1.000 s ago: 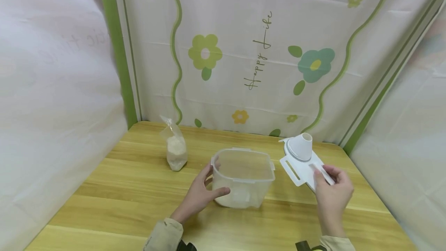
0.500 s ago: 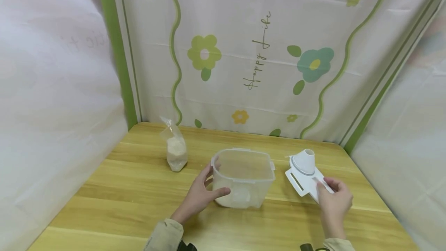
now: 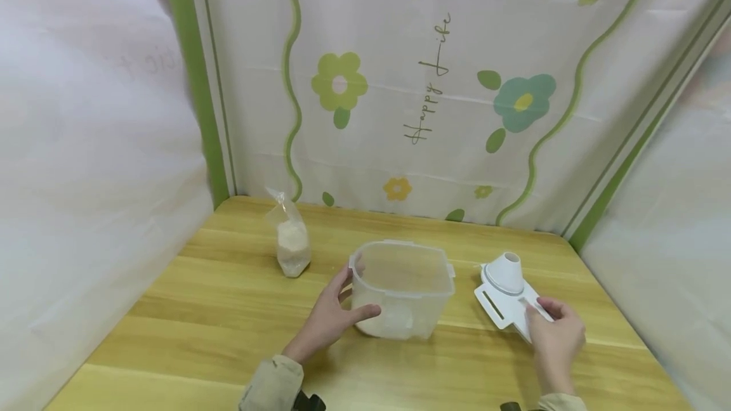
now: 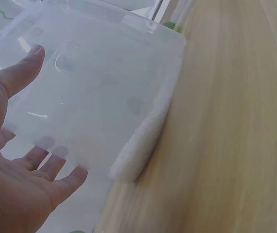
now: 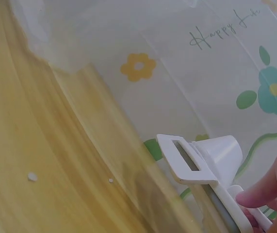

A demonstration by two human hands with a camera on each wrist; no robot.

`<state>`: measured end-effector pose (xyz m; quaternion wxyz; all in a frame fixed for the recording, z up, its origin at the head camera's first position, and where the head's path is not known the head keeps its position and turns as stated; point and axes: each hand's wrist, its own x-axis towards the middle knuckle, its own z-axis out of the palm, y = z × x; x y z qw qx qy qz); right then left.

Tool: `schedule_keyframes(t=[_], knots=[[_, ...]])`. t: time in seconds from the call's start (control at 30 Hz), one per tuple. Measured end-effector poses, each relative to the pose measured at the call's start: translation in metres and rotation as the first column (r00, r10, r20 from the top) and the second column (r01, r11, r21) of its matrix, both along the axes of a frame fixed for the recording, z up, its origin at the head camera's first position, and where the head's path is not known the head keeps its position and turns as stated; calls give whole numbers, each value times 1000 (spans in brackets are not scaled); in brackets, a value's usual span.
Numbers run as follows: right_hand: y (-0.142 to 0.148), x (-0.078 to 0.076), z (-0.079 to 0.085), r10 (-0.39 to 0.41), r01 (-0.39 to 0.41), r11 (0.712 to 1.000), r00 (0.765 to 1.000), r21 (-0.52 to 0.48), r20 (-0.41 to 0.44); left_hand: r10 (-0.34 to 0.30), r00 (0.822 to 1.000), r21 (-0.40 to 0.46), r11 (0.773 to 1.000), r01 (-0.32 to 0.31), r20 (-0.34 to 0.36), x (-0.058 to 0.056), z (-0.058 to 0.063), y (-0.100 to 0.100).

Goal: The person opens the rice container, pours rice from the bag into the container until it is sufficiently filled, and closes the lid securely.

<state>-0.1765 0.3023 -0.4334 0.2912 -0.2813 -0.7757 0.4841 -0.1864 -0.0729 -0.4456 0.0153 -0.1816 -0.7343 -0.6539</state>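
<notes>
Pinching the lid [image 3: 512, 301] by its near end, the right hand [image 3: 556, 330] is right of the tub [image 3: 412, 311], cone [image 3: 505, 275] jutting up beyond the grip; the left hand [image 3: 334, 316], spread wide, cups the tub's left side.

Smooth, translucent plastic on the tub [image 3: 402, 317]; right of it, smooth, opaque plastic on the lid [image 3: 508, 300]; left of it, crinkled film (glossy) on the bag [image 3: 293, 240]; beneath, wood grain on the tabletop [image 3: 200, 309].

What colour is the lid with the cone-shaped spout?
The lid is white, clearest in the head view.
</notes>
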Motion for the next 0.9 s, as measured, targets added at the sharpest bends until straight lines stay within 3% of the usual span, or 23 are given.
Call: schedule_keyframes(t=[0.43, 0.9], knots=[[2, 0, -7, 25, -25, 999, 999, -22, 20, -3, 1000, 6, 1000, 3, -2, 3, -3, -3], [8, 0, -7, 39, -36, 999, 997, -39, 70, -4, 1000, -11, 1000, 3, -17, 3, 3, -2]])
